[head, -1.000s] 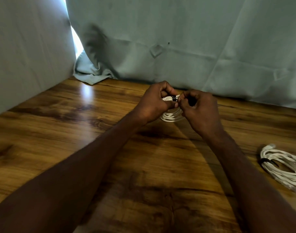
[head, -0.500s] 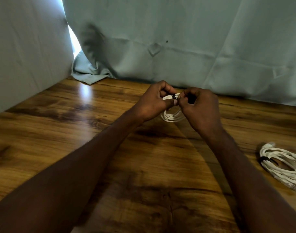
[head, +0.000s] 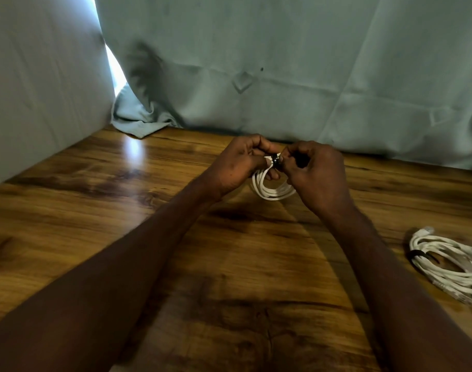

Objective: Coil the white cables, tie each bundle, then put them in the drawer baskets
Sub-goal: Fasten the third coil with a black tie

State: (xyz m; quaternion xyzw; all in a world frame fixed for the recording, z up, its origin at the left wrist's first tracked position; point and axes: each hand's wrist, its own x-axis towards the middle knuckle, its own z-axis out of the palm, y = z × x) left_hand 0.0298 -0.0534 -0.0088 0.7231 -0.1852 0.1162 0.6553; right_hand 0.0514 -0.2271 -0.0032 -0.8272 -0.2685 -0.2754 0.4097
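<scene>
Coiled white cable [head: 273, 189] hangs below my two hands; left hand [head: 239, 163] grips its top, right hand [head: 316, 173] pinches the black tie [head: 275, 158] between them.

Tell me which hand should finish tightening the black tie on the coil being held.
Right, probably. The right hand already pinches the black tie at the top of the white cable coil, while the left hand grips the coil and steadies it.
</scene>
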